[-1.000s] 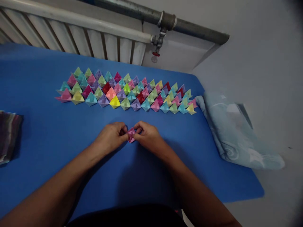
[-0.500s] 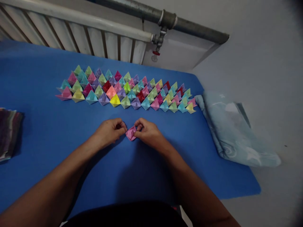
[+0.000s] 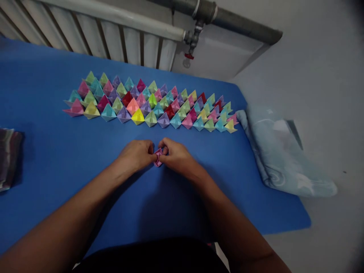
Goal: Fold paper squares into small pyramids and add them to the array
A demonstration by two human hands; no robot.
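A small folded pink paper [image 3: 158, 157] is pinched between both hands above the blue surface, near the middle of the view. My left hand [image 3: 140, 153] grips its left side with thumb and fingers closed. On its right side my right hand [image 3: 176, 155] holds it the same way, the thumb lying over the paper. Beyond the hands, several folded paper boats [image 3: 152, 118] in many colours stand in close rows, their points upright. Parts of the pink paper are hidden behind the fingertips.
The blue surface [image 3: 57, 151] runs up to a white radiator [image 3: 110, 38] with a pipe and red valve [image 3: 189, 56]. A folded light-blue cloth [image 3: 281, 159] lies at the right against the wall. A dark stack [image 3: 10, 157] sits at the left edge.
My left hand has come in to the right and now grips the pink paper's left side. The paper looks narrower between the hands. The whole view has shifted slightly.
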